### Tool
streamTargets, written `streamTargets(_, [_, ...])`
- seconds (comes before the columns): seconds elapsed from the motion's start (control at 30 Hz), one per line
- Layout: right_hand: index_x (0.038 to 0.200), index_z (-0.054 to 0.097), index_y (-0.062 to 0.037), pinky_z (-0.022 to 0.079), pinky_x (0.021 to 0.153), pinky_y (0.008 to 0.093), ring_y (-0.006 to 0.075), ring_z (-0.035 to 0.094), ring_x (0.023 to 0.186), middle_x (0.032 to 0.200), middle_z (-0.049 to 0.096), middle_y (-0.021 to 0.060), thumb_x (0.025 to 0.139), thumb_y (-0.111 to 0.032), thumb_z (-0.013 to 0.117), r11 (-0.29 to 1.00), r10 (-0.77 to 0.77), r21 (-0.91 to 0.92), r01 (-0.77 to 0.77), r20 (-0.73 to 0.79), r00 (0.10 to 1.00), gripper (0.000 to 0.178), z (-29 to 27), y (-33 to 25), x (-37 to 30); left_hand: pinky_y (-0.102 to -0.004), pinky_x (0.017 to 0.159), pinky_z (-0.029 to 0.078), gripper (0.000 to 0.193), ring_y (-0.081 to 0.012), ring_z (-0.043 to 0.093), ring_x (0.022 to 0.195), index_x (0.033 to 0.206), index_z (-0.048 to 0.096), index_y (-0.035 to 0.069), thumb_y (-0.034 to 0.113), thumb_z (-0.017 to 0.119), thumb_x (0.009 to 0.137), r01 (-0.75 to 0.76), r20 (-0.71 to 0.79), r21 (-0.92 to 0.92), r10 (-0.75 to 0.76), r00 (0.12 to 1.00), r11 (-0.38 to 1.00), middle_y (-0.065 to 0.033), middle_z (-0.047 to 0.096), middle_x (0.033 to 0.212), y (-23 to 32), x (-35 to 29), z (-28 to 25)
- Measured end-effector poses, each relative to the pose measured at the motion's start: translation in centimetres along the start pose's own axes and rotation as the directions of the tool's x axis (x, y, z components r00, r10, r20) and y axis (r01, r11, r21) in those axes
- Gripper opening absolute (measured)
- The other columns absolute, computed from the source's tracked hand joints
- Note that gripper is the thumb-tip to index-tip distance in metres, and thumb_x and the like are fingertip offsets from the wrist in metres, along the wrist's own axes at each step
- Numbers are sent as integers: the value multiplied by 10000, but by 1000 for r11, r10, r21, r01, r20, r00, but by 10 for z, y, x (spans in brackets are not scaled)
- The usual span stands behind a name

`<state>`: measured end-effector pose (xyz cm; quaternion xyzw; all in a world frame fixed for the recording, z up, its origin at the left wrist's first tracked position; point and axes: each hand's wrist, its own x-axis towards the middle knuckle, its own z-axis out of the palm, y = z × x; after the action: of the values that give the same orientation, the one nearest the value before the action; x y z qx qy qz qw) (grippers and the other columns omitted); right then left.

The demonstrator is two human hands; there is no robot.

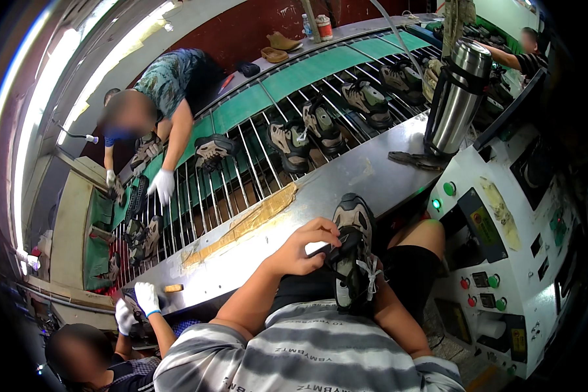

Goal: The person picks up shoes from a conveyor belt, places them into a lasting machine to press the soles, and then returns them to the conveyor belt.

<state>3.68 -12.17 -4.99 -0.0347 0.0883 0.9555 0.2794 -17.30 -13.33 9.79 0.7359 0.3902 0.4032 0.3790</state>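
I am logging left hand (307,247) pinching hiking shoe (355,243): likely light, flexible, best held by heel (343,302); right hand (381,286) mostly hidden, grip undeterminable.

Shoe (356,242) on the lap: beige and black, whitish laces (371,274). Rack shoes (294,147): same beige/black mix. Rack strip (304,70) is plain green, rods (265,154) silver. Counter (353,173) silver-grey, tape (242,225) on it yellow-brown. Flask (460,98): silver body, black handle. Panel (516,277) white; buttons green (449,189) and red (464,283), one glowing bright green. Wearer's shirt (307,340): broad grey and white stripes, dark lettering. Shorts (405,261) black. Co-worker's shirt (176,72) at the rack: blue-green camo; glove (163,186) white. Lower-left co-worker's top (137,372): dark check. Back wall (228,36) dark red. Jar (324,27) red and white.
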Motion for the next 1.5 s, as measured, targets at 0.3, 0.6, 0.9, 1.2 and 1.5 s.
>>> streamTargets(0.3, [1280, 528, -24, 540, 867, 472, 333, 633, 1015, 1180, 609, 193, 949, -418, 331, 999, 49, 6, -49, -84, 995, 551, -4, 1, 2, -459, 1006, 403, 428, -407, 441, 1240, 1071, 708, 134, 57, 715, 650, -185, 123, 263, 157, 980, 947, -217, 429, 1376, 26, -11, 9])
streamTargets(0.6, [1338, 468, -52, 505, 939, 407, 280, 590, 1106, 1249, 571, 151, 965, -485, 314, 932, -140, -343, 116, -45, 989, 592, -5, 4, -4, -451, 996, 398, 310, -396, 463, 1210, 1004, 706, 72, 84, 792, 706, -224, 20, 292, 228, 973, 930, -206, 470, 1324, 12, -17, 26])
streamTargets(0.9, [1395, 405, -61, 424, 1039, 362, 233, 535, 1190, 1356, 494, 110, 908, -620, 424, 885, -140, -440, 154, 63, 988, 741, 12, 5, 7, -404, 927, 451, 172, -357, 507, 1156, 788, 580, 14, 47, 727, 703, -70, -34, 174, 77, 996, 982, -157, 503, 1124, 22, -10, 24])
streamTargets(1.2, [1346, 466, -36, 435, 1015, 374, 249, 566, 1148, 1274, 571, 130, 873, -488, 528, 939, 2, -344, -17, -42, 999, 657, 9, 6, -5, -290, 617, 461, 115, -177, 594, 660, 752, 554, -1, 22, 665, 776, 173, -211, 14, -166, 963, 985, -78, 613, 700, -6, -8, 4])
streamTargets(1.5, [1303, 479, 33, 439, 986, 367, 250, 578, 1110, 1237, 590, 136, 801, -210, 605, 660, -365, -717, 223, -46, 930, 572, -37, 0, 10, -264, 630, 419, 110, -101, 508, 682, 811, 581, 6, 102, 635, 798, 576, -161, -3, -569, 807, 818, -11, 585, 727, -36, -2, -3])
